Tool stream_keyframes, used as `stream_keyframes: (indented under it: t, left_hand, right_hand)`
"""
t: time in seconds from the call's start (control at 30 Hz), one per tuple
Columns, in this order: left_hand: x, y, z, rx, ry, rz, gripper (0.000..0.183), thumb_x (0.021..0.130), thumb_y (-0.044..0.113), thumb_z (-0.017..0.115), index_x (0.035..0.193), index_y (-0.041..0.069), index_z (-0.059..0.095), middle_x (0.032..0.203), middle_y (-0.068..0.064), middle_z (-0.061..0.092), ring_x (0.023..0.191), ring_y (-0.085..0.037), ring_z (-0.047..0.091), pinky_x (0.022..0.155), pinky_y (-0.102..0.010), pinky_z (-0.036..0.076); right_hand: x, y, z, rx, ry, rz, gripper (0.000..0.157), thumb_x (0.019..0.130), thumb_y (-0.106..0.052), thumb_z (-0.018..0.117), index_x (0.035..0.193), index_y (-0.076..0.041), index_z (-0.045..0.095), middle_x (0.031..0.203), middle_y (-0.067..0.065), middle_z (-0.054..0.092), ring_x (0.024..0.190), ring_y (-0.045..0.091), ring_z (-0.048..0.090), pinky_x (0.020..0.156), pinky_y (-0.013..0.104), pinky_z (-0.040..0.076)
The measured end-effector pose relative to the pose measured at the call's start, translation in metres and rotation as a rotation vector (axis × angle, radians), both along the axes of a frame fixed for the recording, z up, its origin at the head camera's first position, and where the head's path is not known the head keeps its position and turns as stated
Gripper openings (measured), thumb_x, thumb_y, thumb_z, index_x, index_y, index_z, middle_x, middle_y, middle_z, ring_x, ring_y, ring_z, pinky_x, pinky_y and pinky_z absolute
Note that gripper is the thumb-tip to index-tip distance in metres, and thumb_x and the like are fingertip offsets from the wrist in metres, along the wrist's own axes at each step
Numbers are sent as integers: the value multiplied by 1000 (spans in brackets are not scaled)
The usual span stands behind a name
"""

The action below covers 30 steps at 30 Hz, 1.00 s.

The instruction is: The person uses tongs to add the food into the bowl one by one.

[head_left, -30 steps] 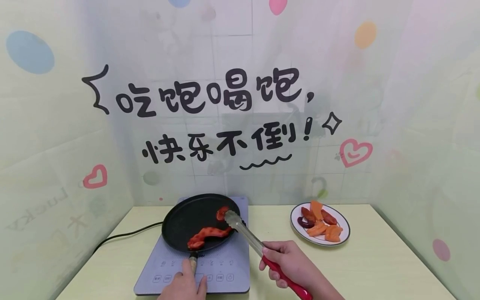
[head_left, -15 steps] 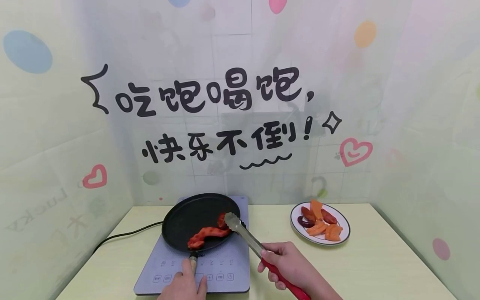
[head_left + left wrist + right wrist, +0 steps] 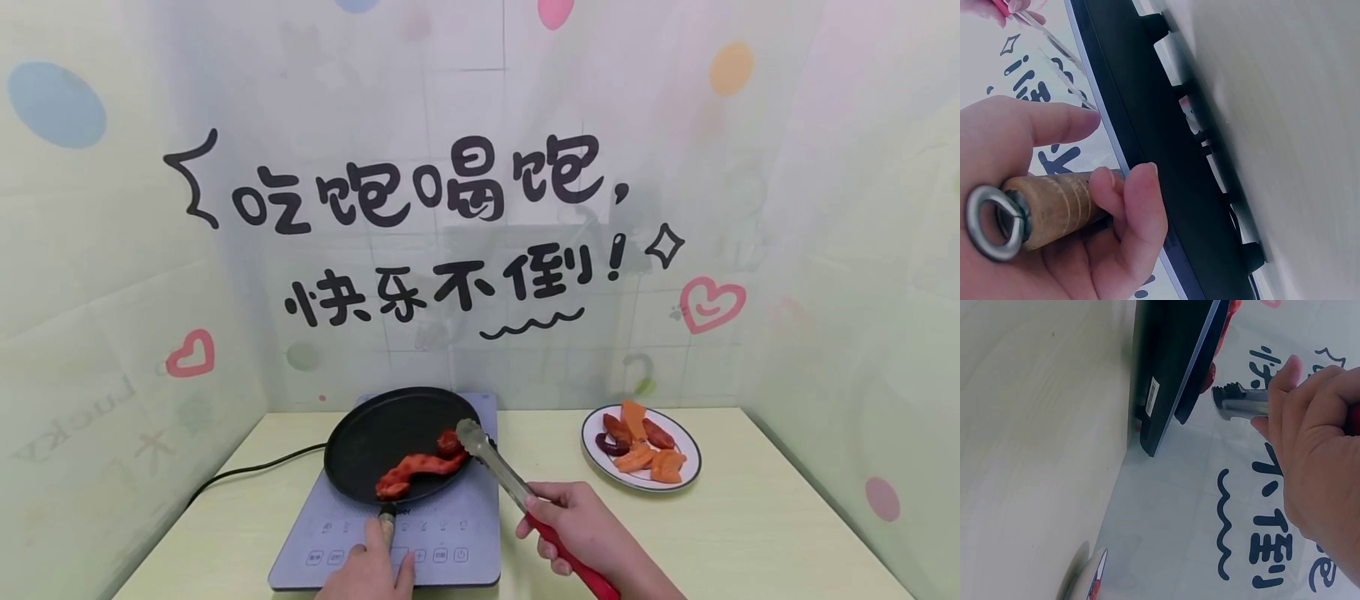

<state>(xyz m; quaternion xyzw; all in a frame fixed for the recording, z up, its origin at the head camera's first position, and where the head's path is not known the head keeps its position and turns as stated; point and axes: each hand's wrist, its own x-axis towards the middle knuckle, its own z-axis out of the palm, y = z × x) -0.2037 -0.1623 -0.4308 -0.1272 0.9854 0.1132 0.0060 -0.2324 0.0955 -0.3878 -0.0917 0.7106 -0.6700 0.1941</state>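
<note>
My left hand (image 3: 367, 571) grips the wooden handle (image 3: 1060, 209) of a black frying pan (image 3: 375, 437), with a metal ring at the handle's end in the left wrist view. A long, wavy red strip of meat (image 3: 420, 469) lies along the pan's near right side, and a small round red piece (image 3: 449, 442) sits at the strip's far end. In my right hand (image 3: 581, 529) are metal tongs (image 3: 498, 468) with red grips. Their scalloped tips are right beside the small piece, over the pan's right rim. In the right wrist view the tips (image 3: 1230, 400) stand clear of that piece.
Under the pan is a flat induction cooker (image 3: 450, 533), its black cord (image 3: 262, 462) running left. A white plate (image 3: 588, 457) at the right holds orange slices and dark red pieces. Behind the pale table (image 3: 735, 533) hangs a printed curtain (image 3: 480, 367).
The tongs' tips have shifted slightly right, off the small red piece. That piece has moved a little nearer and right, up against the long strip. The left hand and pan stay put.
</note>
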Motion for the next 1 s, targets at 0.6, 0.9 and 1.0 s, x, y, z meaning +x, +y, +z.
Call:
stream_keyframes:
  t: [0.6,0.9,1.0]
  left_hand:
    - [0,1,1,4,-18,7,53,85,44,65,102,2,38,66,-10,45,51,-23,46,52,-37,40]
    - [-1,1,2,7,-34,3,52,86,45,64,102,2,38,67,-10,45,52,-23,47,53,-38,40]
    - [-1,1,3,8,-37,0,53,86,45,64,103,2,38,67,-10,45,52,-23,47,53,-38,40]
  right_hand:
    - [0,14,13,-13,13,-14,48,98,-22,55,138,3,45,88,12,67,49,8,45,42,18,40]
    - [-3,31,26,1,23,-46,53,97,-28,57,139,2,44,93,14,67,51,9,46,46,19,43]
    - [-3,37,31,16,28,-51,55,97,-30,57,139,1,43,93,14,67,51,9,46,47,19,44]
